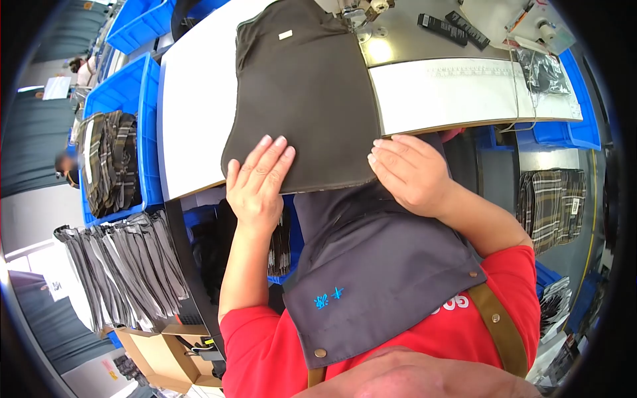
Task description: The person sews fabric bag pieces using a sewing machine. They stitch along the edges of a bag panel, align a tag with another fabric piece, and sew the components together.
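Note:
A dark brown-black fabric piece (305, 99) with curved sides lies over the white worktable, its far end beside the metal parts of a sewing machine (361, 13). A small white label (285, 35) sits on its upper part. My left hand (257, 186) rests on the near left corner with fingers stretched flat over the fabric. At the near right edge, my right hand (415, 176) has its fingers together and bent on the fabric's border; its thumb is hidden, apparently underneath. The fabric's near edge hangs slightly over the table edge, above my dark apron (391, 265).
Left of the table, a blue bin (149, 132) holds folded plaid fabric (109, 166), with stacked grey and white pieces (126, 272) below. On the right are a ruler strip (471, 69), small black boxes (454, 30), a clear plastic bag (544, 73) and more plaid pieces (551, 205).

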Demonstrator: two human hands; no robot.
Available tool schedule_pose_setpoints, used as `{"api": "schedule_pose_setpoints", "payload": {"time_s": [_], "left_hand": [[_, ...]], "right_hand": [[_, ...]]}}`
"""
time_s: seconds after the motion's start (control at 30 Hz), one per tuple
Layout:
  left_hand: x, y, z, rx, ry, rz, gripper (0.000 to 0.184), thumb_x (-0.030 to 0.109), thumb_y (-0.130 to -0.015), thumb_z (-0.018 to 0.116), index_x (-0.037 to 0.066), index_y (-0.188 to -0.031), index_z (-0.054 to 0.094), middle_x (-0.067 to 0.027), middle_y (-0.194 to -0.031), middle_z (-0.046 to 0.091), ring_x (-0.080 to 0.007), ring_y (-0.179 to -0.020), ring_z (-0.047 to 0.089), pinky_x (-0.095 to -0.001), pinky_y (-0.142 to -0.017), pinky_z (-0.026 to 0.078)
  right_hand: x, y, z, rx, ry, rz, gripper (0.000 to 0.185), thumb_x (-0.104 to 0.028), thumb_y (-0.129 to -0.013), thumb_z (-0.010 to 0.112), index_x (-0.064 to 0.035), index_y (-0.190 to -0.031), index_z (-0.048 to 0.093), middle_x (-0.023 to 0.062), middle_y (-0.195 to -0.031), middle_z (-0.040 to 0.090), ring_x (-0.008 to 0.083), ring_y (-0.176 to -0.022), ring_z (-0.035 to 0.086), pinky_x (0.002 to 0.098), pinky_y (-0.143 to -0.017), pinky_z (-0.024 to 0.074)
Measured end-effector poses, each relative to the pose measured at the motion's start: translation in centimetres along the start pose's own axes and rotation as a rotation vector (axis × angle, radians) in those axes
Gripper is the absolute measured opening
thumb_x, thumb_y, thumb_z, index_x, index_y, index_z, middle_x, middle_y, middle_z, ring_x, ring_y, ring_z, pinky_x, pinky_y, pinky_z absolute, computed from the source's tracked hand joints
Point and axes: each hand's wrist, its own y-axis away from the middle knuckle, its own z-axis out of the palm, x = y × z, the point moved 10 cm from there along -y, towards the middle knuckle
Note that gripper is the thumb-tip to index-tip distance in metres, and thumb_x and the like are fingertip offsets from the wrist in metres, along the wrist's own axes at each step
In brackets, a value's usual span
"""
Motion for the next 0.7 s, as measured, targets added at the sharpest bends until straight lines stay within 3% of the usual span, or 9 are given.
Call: {"api": "schedule_pose_setpoints", "payload": {"time_s": [0.1,0.13,0.2,0.27,0.3,0.33,0.4,0.53,0.7], "left_hand": [[0.0,1.9,4.4,-0.557,0.133,-0.065,0.063,-0.004,-0.078,0.071,0.021,-0.135,0.072,0.0002,-0.147,0.064,-0.0222,-0.145,0.053,-0.0574,-0.115,0.037],[-0.3,3.4,5.7,-0.686,0.226,-0.118,0.062,0.016,-0.083,0.080,0.022,-0.143,0.066,-0.0019,-0.159,0.053,-0.0250,-0.152,0.043,-0.0634,-0.120,0.030],[-0.6,3.8,5.4,-0.652,0.391,-0.186,0.067,0.045,-0.087,0.079,0.021,-0.147,0.063,-0.0044,-0.164,0.048,-0.0305,-0.155,0.038,-0.0642,-0.121,0.027],[-1.8,2.8,5.3,-0.583,0.468,-0.199,0.073,0.063,-0.091,0.068,0.019,-0.149,0.061,-0.0071,-0.165,0.045,-0.0341,-0.157,0.034,-0.0632,-0.122,0.026],[-2.3,2.1,5.5,-0.538,0.458,-0.198,0.067,0.060,-0.097,0.062,0.016,-0.149,0.061,-0.0094,-0.165,0.045,-0.0345,-0.157,0.033,-0.0603,-0.123,0.026],[-2.6,1.1,6.1,-0.554,0.385,-0.230,0.056,0.047,-0.102,0.061,0.015,-0.149,0.060,-0.0081,-0.165,0.045,-0.0330,-0.157,0.033,-0.0576,-0.123,0.027],[-2.3,-0.4,8.5,-0.570,0.234,-0.186,0.052,0.036,-0.103,0.063,0.015,-0.151,0.058,-0.0071,-0.165,0.045,-0.0312,-0.157,0.034,-0.0572,-0.121,0.029],[0.8,-5.2,12.9,-0.506,0.287,-0.053,0.056,0.034,-0.102,0.065,0.014,-0.153,0.054,-0.0065,-0.163,0.048,-0.0290,-0.154,0.038,-0.0553,-0.115,0.035],[4.2,-10.0,15.0,-0.336,0.342,0.133,0.053,0.033,-0.098,0.071,0.006,-0.143,0.062,-0.0068,-0.154,0.058,-0.0294,-0.146,0.049,-0.0507,-0.111,0.042]], "right_hand": [[0.6,1.7,1.2,-0.034,-0.003,0.031,0.016,-0.011,-0.081,0.069,-0.0014,-0.094,0.073,0.0080,-0.100,0.073,0.0242,-0.105,0.071,0.0384,-0.097,0.0562],[0.7,2.0,1.6,-0.041,-0.013,0.036,0.016,-0.011,-0.082,0.069,-0.0015,-0.094,0.073,0.0080,-0.100,0.073,0.0241,-0.105,0.071,0.0383,-0.097,0.0561],[0.8,2.1,1.7,-0.048,-0.017,0.039,0.017,-0.010,-0.083,0.069,0.0003,-0.096,0.074,0.0092,-0.101,0.074,0.0246,-0.106,0.072,0.0391,-0.097,0.0562],[0.5,2.1,1.8,-0.059,-0.022,0.033,0.019,-0.009,-0.083,0.069,0.0021,-0.098,0.074,0.0105,-0.102,0.074,0.0252,-0.107,0.072,0.0399,-0.097,0.0563],[0.6,2.0,1.8,-0.051,-0.014,0.032,0.016,-0.009,-0.083,0.069,0.0005,-0.096,0.074,0.0095,-0.101,0.074,0.0247,-0.107,0.072,0.0393,-0.097,0.0561],[0.6,1.9,1.7,-0.043,-0.006,0.032,0.013,-0.010,-0.083,0.069,-0.0012,-0.093,0.073,0.0084,-0.099,0.073,0.0242,-0.106,0.071,0.0388,-0.096,0.0560],[0.4,1.8,1.7,-0.044,-0.010,0.031,0.013,-0.009,-0.084,0.069,-0.0010,-0.093,0.073,0.0086,-0.099,0.073,0.0243,-0.106,0.071,0.0389,-0.096,0.0560],[0.5,1.9,1.9,-0.085,-0.026,0.043,0.020,-0.009,-0.085,0.068,0.0028,-0.099,0.074,0.0112,-0.103,0.075,0.0262,-0.108,0.072,0.0411,-0.098,0.0556],[0.7,1.9,1.8,-0.091,-0.035,0.053,0.019,-0.009,-0.083,0.069,0.0020,-0.098,0.074,0.0113,-0.102,0.074,0.0262,-0.108,0.072,0.0406,-0.098,0.0556]]}}
